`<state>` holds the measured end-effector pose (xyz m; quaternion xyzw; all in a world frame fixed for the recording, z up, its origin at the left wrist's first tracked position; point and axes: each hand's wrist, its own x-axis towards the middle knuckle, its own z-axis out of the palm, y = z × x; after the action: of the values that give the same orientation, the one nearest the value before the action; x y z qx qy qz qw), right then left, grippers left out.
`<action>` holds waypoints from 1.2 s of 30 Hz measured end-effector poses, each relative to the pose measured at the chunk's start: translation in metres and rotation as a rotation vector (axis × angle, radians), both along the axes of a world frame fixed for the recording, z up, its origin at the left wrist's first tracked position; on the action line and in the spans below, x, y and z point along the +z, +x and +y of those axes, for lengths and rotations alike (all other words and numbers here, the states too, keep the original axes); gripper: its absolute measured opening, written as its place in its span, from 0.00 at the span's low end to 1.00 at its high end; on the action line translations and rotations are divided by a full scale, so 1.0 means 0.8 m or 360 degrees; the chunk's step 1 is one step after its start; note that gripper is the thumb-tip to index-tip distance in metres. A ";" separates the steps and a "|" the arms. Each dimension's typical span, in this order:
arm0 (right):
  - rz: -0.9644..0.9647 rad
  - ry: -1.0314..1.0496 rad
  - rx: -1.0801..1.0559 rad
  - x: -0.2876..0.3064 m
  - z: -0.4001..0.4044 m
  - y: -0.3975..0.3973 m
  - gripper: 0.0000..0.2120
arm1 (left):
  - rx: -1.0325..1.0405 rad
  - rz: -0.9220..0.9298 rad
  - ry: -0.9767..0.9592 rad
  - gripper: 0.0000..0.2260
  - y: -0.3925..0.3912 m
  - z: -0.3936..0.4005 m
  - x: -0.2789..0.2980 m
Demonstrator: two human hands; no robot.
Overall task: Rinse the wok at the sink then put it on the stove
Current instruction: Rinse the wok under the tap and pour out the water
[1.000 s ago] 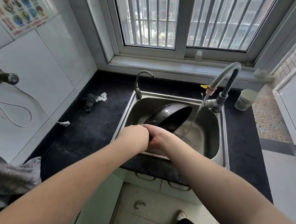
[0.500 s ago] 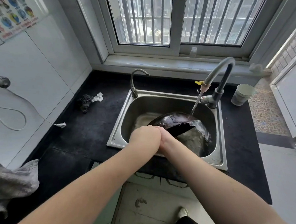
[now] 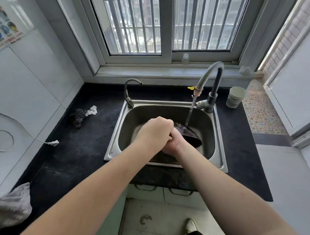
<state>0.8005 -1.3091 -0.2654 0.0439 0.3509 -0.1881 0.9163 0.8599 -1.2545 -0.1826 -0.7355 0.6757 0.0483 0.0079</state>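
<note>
Grey cloth [image 3: 10,205] lies bunched at the far left edge of the black countertop [image 3: 77,157], and a white cable [image 3: 8,141] loops down the tiled wall to a plug end resting on the counter. Further along sits a dark scouring pad [image 3: 78,117] with a scrap of white beside it. A thin spare tap [image 3: 129,93] stands at the left back corner of the steel sink [image 3: 218,150]. Over the basin the left hand [image 3: 154,131] is curled into a fist, knuckles up, and the right hand [image 3: 174,143] is pressed against it just below; both appear clenched around the wok's handle (the handle itself is hidden under them). The dark wok [image 3: 189,136] is inside the sink, tilted on its side, mostly covered by the hands. Water streams from the tall curved faucet [image 3: 208,78] onto the wok's upper rim. To the right, near the faucet base, a pale cup [image 3: 235,97] stands on the counter.
</note>
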 end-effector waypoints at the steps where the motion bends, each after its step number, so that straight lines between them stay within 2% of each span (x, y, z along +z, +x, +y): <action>1: 0.0002 -0.0035 0.0012 0.003 -0.001 -0.003 0.08 | -0.0054 -0.0014 -0.0063 0.06 0.002 -0.002 0.000; 7: 0.0206 -0.0366 0.0230 0.006 0.000 -0.017 0.16 | -0.0140 0.0208 -0.0296 0.10 0.026 -0.007 -0.007; 10: 0.0457 -0.0547 0.0277 -0.004 0.000 -0.038 0.21 | -0.0031 0.0513 -0.0413 0.10 0.042 -0.008 -0.013; 17: 0.0849 -0.0586 -0.0205 -0.036 -0.003 -0.141 0.25 | 0.0149 0.1070 -0.0466 0.14 0.044 -0.016 -0.041; 21: 0.0957 -0.0608 -0.0326 -0.054 -0.005 -0.196 0.27 | 0.0161 0.1466 -0.0391 0.09 0.033 -0.027 -0.059; 25: 0.0927 -0.0633 -0.0344 -0.061 -0.021 -0.233 0.22 | 0.0190 0.1523 -0.0429 0.07 0.021 -0.036 -0.066; 29: 0.1000 -0.0735 -0.0285 -0.067 -0.059 -0.248 0.15 | 0.0325 0.1610 -0.0622 0.06 0.010 -0.053 -0.074; 33: 0.1032 -0.0803 -0.0160 -0.075 -0.103 -0.252 0.18 | 0.0715 0.1795 -0.0883 0.11 -0.004 -0.081 -0.078; 36: 0.1066 -0.0925 -0.0039 -0.082 -0.138 -0.252 0.21 | 0.0919 0.1872 -0.0947 0.11 -0.010 -0.102 -0.079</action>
<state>0.5989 -1.4198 -0.3306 -0.2747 0.5605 -0.2937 0.7240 0.8520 -1.3364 -0.2455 -0.7080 0.3312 0.2506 -0.5712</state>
